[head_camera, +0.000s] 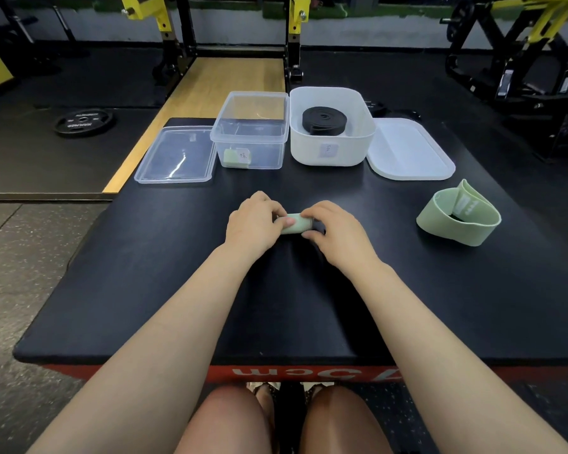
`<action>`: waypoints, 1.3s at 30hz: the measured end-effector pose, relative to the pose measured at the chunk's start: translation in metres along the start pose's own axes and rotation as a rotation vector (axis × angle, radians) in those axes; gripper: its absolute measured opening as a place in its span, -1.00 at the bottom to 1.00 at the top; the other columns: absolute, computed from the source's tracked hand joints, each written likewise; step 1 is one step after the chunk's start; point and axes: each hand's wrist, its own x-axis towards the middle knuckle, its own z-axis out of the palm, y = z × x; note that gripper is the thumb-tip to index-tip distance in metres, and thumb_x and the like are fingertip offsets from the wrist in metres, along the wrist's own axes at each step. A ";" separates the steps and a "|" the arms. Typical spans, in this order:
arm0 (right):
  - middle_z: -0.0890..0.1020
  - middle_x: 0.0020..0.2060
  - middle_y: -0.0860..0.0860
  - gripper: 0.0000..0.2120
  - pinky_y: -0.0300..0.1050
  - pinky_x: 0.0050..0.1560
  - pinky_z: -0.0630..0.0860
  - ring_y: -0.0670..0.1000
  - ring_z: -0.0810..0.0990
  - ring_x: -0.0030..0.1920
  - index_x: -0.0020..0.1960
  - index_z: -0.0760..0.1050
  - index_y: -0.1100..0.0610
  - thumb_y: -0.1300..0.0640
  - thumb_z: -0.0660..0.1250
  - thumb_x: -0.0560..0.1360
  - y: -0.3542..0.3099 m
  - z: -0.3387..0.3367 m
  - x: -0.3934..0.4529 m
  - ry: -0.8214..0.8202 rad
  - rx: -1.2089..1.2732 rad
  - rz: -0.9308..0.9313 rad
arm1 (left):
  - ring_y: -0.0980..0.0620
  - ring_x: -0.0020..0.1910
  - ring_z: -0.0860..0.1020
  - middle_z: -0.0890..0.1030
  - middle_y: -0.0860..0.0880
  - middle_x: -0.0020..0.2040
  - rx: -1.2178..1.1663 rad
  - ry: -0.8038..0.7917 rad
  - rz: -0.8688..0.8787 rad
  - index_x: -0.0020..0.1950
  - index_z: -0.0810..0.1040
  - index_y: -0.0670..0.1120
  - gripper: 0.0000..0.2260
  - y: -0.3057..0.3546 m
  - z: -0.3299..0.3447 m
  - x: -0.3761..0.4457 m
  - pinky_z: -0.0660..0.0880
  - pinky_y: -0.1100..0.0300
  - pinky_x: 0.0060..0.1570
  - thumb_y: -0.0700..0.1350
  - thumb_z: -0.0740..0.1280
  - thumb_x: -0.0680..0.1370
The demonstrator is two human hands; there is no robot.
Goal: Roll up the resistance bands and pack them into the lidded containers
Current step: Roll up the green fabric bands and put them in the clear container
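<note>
Both hands, left point(253, 221) and right point(333, 232), clamped on green roll point(295, 224) at tabletop point(177, 273) centre; rolling looks nearly complete. Remaining: loose green band point(457, 217) near right edge. Far edge: white box point(331, 149) holding coiled black band point(323, 119); clear box point(249, 132) apparently empty. Both lids point(176, 155) off.

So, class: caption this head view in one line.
Both hands roll a green band before two open containers.

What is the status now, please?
Both hands, left and right, grip rolled green band. Clear container open. Second green band unrolled. Path free.
</note>
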 end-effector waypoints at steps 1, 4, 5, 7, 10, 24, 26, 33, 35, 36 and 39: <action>0.54 0.07 -0.08 -0.74 -0.05 0.04 0.47 -0.02 0.50 0.08 0.17 0.54 0.09 0.18 0.37 0.48 0.000 0.000 0.002 -0.006 -0.003 0.007 | 0.04 0.06 0.48 0.45 0.06 0.05 -0.011 0.014 0.019 0.05 0.56 0.02 -0.84 0.001 0.000 0.000 0.43 0.04 0.11 0.04 0.33 0.53; 0.54 0.04 -0.07 -0.76 -0.04 0.06 0.47 -0.02 0.50 0.06 0.16 0.55 0.08 0.18 0.34 0.50 0.000 -0.002 0.010 -0.044 0.004 0.038 | 0.02 0.00 0.50 0.46 0.06 -0.03 0.015 0.025 0.091 0.01 0.56 -0.01 -0.88 0.004 -0.001 0.000 0.42 0.07 0.06 -0.01 0.30 0.55; 0.54 0.04 -0.06 -0.76 -0.04 0.07 0.46 -0.01 0.51 0.06 0.17 0.54 0.08 0.17 0.34 0.50 0.000 -0.002 0.012 -0.060 0.003 0.048 | 0.01 -0.01 0.50 0.46 0.05 -0.05 0.036 0.020 0.105 0.02 0.56 -0.02 -0.86 0.005 -0.001 -0.001 0.41 0.08 0.05 0.00 0.29 0.55; 0.53 0.04 -0.05 -0.75 -0.07 0.07 0.45 -0.01 0.50 0.06 0.19 0.54 0.08 0.16 0.32 0.52 0.001 -0.004 0.016 -0.090 -0.002 0.064 | 0.02 -0.01 0.49 0.46 0.05 -0.03 0.076 0.002 0.124 0.08 0.55 -0.02 -0.79 0.005 -0.001 -0.002 0.40 0.11 0.03 0.05 0.33 0.52; 0.52 0.04 -0.04 -0.74 -0.11 0.03 0.41 0.00 0.49 0.05 0.22 0.53 0.07 0.15 0.28 0.55 0.000 -0.005 0.022 -0.129 -0.014 0.082 | 0.01 0.09 0.47 0.48 0.02 0.09 0.136 -0.037 0.132 0.23 0.50 -0.01 -0.68 0.001 0.000 0.000 0.40 0.11 0.09 0.00 0.37 0.50; 0.47 0.16 -0.07 -0.60 -0.11 0.09 0.43 -0.02 0.45 0.14 0.32 0.43 0.05 0.07 0.35 0.50 0.005 -0.003 0.031 -0.183 -0.079 0.007 | 0.03 0.16 0.39 0.49 0.08 0.14 0.149 -0.094 0.115 0.26 0.49 0.02 -0.67 -0.002 -0.002 0.016 0.37 0.11 0.15 0.06 0.32 0.52; 0.49 0.16 -0.06 -0.62 -0.10 0.09 0.45 -0.02 0.46 0.14 0.32 0.43 0.05 0.07 0.33 0.52 0.006 -0.001 0.030 -0.156 -0.092 -0.023 | 0.03 0.14 0.38 0.48 0.08 0.14 0.165 -0.108 0.125 0.25 0.51 0.03 -0.69 -0.003 -0.004 0.018 0.38 0.11 0.14 0.07 0.31 0.53; 0.56 0.11 -0.07 -0.69 -0.20 0.14 0.40 -0.03 0.49 0.12 0.25 0.48 0.08 0.02 0.31 0.53 0.012 -0.010 0.038 -0.220 -0.117 -0.135 | 0.02 0.16 0.38 0.42 0.04 0.17 0.258 -0.173 0.231 0.29 0.47 0.04 -0.66 -0.005 -0.010 0.025 0.35 0.12 0.17 0.08 0.28 0.54; 0.57 0.10 -0.06 -0.70 -0.18 0.16 0.41 -0.03 0.50 0.11 0.23 0.50 0.09 0.03 0.32 0.53 0.013 -0.012 0.042 -0.210 -0.101 -0.154 | 0.01 0.17 0.41 0.45 0.02 0.17 0.276 -0.166 0.270 0.30 0.47 0.00 -0.66 -0.005 -0.014 0.029 0.36 0.12 0.18 0.05 0.27 0.55; 0.58 0.10 -0.05 -0.70 -0.16 0.17 0.41 -0.03 0.50 0.10 0.23 0.50 0.09 0.03 0.32 0.53 0.013 -0.013 0.044 -0.201 -0.086 -0.154 | 0.01 0.16 0.42 0.47 0.01 0.16 0.271 -0.154 0.288 0.29 0.46 -0.01 -0.67 -0.006 -0.016 0.032 0.37 0.12 0.16 0.05 0.27 0.55; 0.60 0.09 -0.01 -0.68 -0.12 0.17 0.44 0.01 0.53 0.10 0.23 0.52 0.12 0.05 0.36 0.51 0.009 -0.018 0.054 -0.132 -0.043 -0.178 | 0.03 0.11 0.44 0.50 0.03 0.10 0.233 -0.103 0.341 0.27 0.47 0.01 -0.68 -0.009 -0.028 0.042 0.39 0.16 0.09 0.05 0.29 0.54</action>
